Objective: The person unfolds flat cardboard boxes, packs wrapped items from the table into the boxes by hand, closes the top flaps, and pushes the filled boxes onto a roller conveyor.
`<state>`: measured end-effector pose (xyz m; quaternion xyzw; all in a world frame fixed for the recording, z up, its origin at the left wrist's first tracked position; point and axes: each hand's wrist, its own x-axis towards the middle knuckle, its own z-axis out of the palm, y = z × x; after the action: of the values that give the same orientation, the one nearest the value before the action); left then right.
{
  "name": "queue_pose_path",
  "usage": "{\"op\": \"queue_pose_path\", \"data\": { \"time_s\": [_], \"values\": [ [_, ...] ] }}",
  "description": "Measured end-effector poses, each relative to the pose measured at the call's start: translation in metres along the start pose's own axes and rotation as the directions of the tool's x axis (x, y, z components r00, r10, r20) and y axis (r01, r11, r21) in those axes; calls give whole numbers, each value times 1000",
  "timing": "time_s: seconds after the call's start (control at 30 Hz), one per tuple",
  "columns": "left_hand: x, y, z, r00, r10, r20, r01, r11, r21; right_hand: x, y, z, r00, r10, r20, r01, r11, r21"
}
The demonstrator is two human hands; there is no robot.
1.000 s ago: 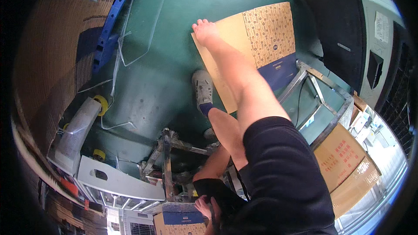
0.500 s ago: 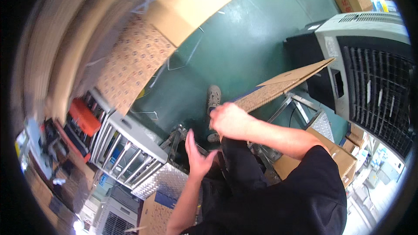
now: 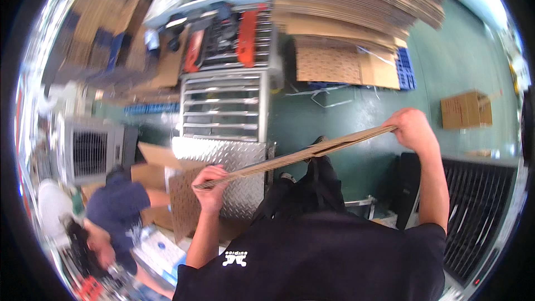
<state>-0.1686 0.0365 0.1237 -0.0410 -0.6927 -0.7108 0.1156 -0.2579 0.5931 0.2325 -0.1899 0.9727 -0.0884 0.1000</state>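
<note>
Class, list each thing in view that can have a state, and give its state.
Folded cardboard: flat, held up edge-on
Left hand: closed on one end of it
Right hand: closed on the other end
Stacked cardboard: flattened, piled
Carton beside the co-worker: open, flap raised
Co-worker: leaning over

Flattened cardboard box (image 3: 301,154) seen edge-on, broad faces hidden. Cardboard covers part of left hand (image 3: 212,176); right hand's (image 3: 411,127) fingertips mostly out of sight. Far shoe (image 3: 320,140) partly behind cardboard. Cardboard stack (image 3: 340,0) cut off by upper edge. Blue pallet (image 3: 407,69) mostly hidden under cardboard. Dark items (image 3: 225,28) on roller conveyor (image 3: 220,100) blurred, kind unclear. Co-worker (image 3: 114,206) blurred, forearm cut off by lower edge.
</note>
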Motion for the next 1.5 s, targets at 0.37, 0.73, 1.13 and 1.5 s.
{"op": "queue_pose_path", "data": {
  "time_s": [0.37,0.73,1.13,1.5],
  "values": [
    [-118,3,-68,358,-295,-886,-77,936,-343,186,-263,60,394,-848,355,798,507,325],
    [-163,44,-21,134,16,-991,343,937,61,281,-224,99,114,-886,449,606,420,676],
    [-188,82,33,83,-236,-968,363,912,-191,271,-215,80,508,-735,449,751,633,188],
    [-156,70,31,237,-100,-966,391,920,1,207,-266,59,356,-916,186,872,397,287]
  ]
}}
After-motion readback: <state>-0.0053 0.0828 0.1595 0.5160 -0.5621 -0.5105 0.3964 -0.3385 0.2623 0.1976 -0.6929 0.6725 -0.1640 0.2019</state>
